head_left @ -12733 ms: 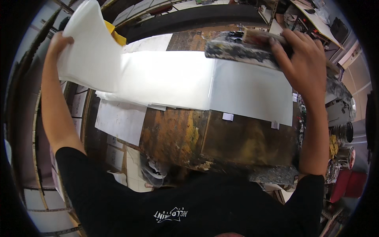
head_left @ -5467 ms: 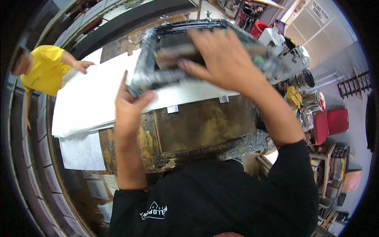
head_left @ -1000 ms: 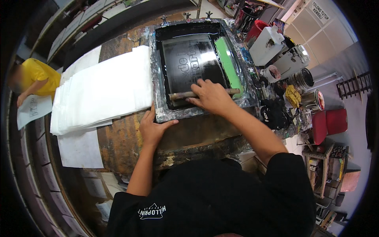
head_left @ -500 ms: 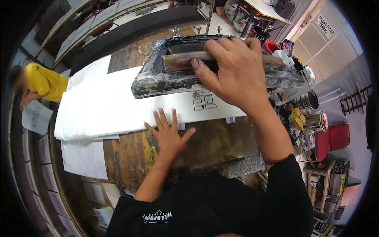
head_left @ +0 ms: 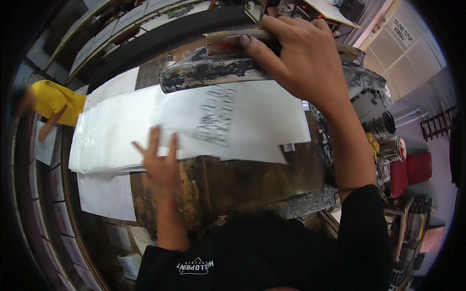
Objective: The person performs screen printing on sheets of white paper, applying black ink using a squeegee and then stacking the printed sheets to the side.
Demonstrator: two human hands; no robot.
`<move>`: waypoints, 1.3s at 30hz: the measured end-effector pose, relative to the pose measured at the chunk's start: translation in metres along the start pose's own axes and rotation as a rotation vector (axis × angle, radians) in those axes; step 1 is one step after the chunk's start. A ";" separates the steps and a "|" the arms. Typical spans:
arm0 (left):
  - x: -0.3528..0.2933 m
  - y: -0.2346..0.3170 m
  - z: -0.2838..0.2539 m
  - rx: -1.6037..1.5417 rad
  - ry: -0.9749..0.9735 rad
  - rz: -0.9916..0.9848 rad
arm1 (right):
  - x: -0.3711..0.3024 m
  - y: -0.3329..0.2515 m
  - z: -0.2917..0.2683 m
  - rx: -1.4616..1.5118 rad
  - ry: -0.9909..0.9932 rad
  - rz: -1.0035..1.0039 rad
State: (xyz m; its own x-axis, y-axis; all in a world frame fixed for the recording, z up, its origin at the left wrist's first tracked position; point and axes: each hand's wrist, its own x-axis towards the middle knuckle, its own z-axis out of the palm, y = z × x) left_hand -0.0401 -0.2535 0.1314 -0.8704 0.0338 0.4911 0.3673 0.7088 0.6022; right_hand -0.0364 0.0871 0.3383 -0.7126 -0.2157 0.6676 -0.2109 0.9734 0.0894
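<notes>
My right hand is wrapped round the wooden handle of a squeegee, high over the far side of the table. Just below it, an ink-stained screen-printing frame stands tilted up, its near edge lifted off the table; I cannot tell whether the hand also grips the frame. A white sheet with dark printing lies slanted beneath, one corner sticking out toward me. My left hand, smeared a little by motion, has its fingers spread at the near edge of a stack of white sheets.
A person in a yellow shirt stands at a rack with sheets on the left. Paint cans and a red chair are on the right. The stained wooden table shows in front of me.
The squeegee and frame have risen and tilted up farther. The printed sheet now shows more of its print and lies askew. My left hand has moved left.
</notes>
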 end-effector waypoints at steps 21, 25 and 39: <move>-0.074 0.102 0.229 0.136 -0.532 0.503 | 0.049 0.005 -0.045 0.163 -0.444 0.175; -0.073 0.112 0.228 0.166 -0.607 0.441 | 0.043 0.009 -0.023 0.250 -0.052 0.009; -0.084 0.123 0.239 0.175 -0.560 0.497 | 0.029 -0.005 -0.022 0.046 -0.046 0.061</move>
State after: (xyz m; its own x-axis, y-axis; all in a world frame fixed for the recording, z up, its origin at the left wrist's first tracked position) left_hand -0.0004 -0.0001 0.0138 -0.6699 0.6962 0.2579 0.7421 0.6165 0.2632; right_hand -0.0417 0.0778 0.3733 -0.7547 -0.1607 0.6361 -0.1960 0.9805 0.0152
